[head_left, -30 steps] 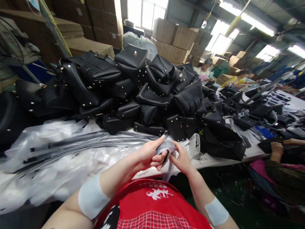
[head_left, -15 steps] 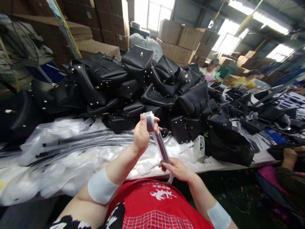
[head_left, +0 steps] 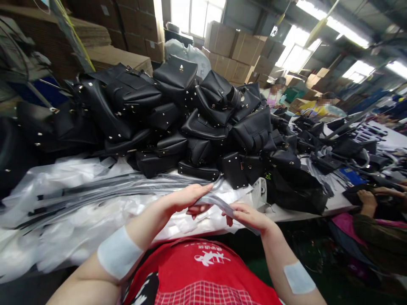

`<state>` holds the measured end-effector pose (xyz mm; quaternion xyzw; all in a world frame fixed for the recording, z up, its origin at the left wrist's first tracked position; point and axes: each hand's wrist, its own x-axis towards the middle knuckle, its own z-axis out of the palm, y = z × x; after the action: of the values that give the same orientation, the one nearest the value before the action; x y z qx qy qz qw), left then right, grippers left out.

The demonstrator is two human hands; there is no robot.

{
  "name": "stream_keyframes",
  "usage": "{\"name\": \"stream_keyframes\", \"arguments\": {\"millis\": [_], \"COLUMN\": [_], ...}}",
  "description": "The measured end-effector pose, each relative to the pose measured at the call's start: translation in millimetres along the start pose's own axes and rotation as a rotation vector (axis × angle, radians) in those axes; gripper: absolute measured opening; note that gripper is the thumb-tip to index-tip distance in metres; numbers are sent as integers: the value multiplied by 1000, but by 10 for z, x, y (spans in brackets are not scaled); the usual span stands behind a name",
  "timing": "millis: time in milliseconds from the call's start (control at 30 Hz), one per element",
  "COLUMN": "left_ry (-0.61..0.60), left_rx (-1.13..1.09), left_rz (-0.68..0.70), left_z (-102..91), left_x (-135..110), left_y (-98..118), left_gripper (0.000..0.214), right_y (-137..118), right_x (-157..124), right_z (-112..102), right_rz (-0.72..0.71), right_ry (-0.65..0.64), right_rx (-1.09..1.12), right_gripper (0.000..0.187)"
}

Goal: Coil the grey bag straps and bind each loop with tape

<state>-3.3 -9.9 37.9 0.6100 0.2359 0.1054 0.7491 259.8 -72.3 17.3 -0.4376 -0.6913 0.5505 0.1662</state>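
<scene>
A grey strap in clear plastic [head_left: 218, 201] stretches between my two hands, just above the near edge of the table. My left hand [head_left: 192, 199] is closed on one end, thumb on top and fingers underneath. My right hand [head_left: 243, 215] pinches it a short way to the right, and a tail of the strap hangs below that hand. On the table behind my left forearm lie long dark straps in plastic sleeves [head_left: 127, 184]. Beyond my hands rises a big heap of black handbags [head_left: 203, 127] with small metal fittings.
Crumpled white plastic wrapping [head_left: 82, 228] covers the table at left. A grey-white tape dispenser-like object [head_left: 260, 192] stands right of my hands beside a black bag [head_left: 295, 190]. A co-worker's hand [head_left: 367, 202] is at far right. Cardboard boxes [head_left: 235, 46] are stacked behind.
My left hand has come down and slightly left, close to my right hand. The strap, looped upright in my left hand before, now runs nearly level between both hands.
</scene>
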Motion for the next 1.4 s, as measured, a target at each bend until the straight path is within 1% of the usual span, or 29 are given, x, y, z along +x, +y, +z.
{"name": "stream_keyframes", "arguments": {"millis": [33, 67, 167, 233, 300, 333, 367, 400, 433, 467, 500, 533, 567, 600, 633, 667, 733, 767, 800, 833, 900, 933, 1000, 1033, 1100, 1167, 1233, 1300, 1400], "left_ry": [-2, -3, -48, -100, -89, -43, 32, 137, 273, 433, 588, 714, 800, 837, 825, 777, 649, 584, 531, 492, 422, 380, 256, 175, -5, -152, -234, -247, -184], "left_rx": [-118, -224, -506, -658, -794, -858, -908, -928, -898, -790, -625, -449, -267, -84, 99, 278, 642, 799, 900, 965, 995, 951, 746, 610, 350, 136, -76, -303, -595], "left_rz": [3, -2, -24, -6, 69, 137, 229, 333, 437, 528, 590, 620, 620, 600, 569, 529, 425, 357, 284, 207, 67, 12, -83, -124, -186, -185, -133, -71, -1], "left_z": [-39, -83, -212, -266, -287, -287, -281, -270, -256, -237, -214, -184, -149, -109, -66, -23, 47, 69, 79, 79, 56, 36, -6, -26, -55, -65, -54, -27, 26], "left_x": [17, 35, 58, 43, 34, 45, 73, 117, 175, 243, 314, 378, 430, 464, 477, 471, 420, 385, 352, 324, 288, 277, 259, 249, 223, 202, 204, 239, 328], "left_y": [-8, -25, -91, -87, -15, 39, 96, 146, 179, 189, 170, 126, 59, -20, -102, -179, -296, -333, -359, -378, -410, -426, -460, -473, -486, -478, -456, -424, -352], "left_gripper": [70, 69, 65, 61, 58, 55, 53, 49, 44, 41, 38, 36, 35, 34, 33, 32, 35, 38, 43, 47, 55, 57, 61, 62, 60, 54, 52, 55, 61], "right_y": [10, 22, 76, 121, 151, 153, 141, 115, 75, 24, -35, -95, -149, -190, -214, -218, -173, -132, -85, -39, 40, 67, 97, 103, 109, 126, 162, 205, 231], "right_x": [7, 14, 50, 99, 175, 224, 276, 329, 377, 417, 446, 463, 468, 464, 453, 437, 396, 376, 358, 343, 326, 323, 324, 326, 335, 356, 399, 466, 582], "right_z": [30, 46, 4, -38, -8, 48, 131, 233, 342, 445, 528, 582, 599, 581, 534, 468, 327, 270, 231, 210, 208, 217, 230, 228, 211, 198, 233, 346, 615], "right_rz": [5, 8, -17, -30, 4, 30, 56, 77, 88, 88, 79, 62, 37, 6, -24, -41, -7, 35, 75, 99, 79, 47, -4, -16, -25, -37, -52, -32, 26], "right_ry": [3, 46, 275, 371, 370, 336, 279, 204, 123, 45, -17, -48, -45, -10, 43, 90, 108, 78, 48, 34, 85, 129, 182, 187, 193, 233, 316, 393, 483], "right_rx": [32, 49, 44, 61, 86, 104, 126, 152, 183, 219, 260, 309, 368, 435, 496, 536, 505, 429, 314, 172, -140, -281, -468, -499, -472, -388, -239, -10, 329], "right_gripper": [44, 45, 42, 37, 37, 39, 41, 43, 45, 46, 46, 45, 43, 40, 38, 37, 36, 35, 33, 31, 25, 23, 22, 24, 30, 36, 42, 49, 70]}}
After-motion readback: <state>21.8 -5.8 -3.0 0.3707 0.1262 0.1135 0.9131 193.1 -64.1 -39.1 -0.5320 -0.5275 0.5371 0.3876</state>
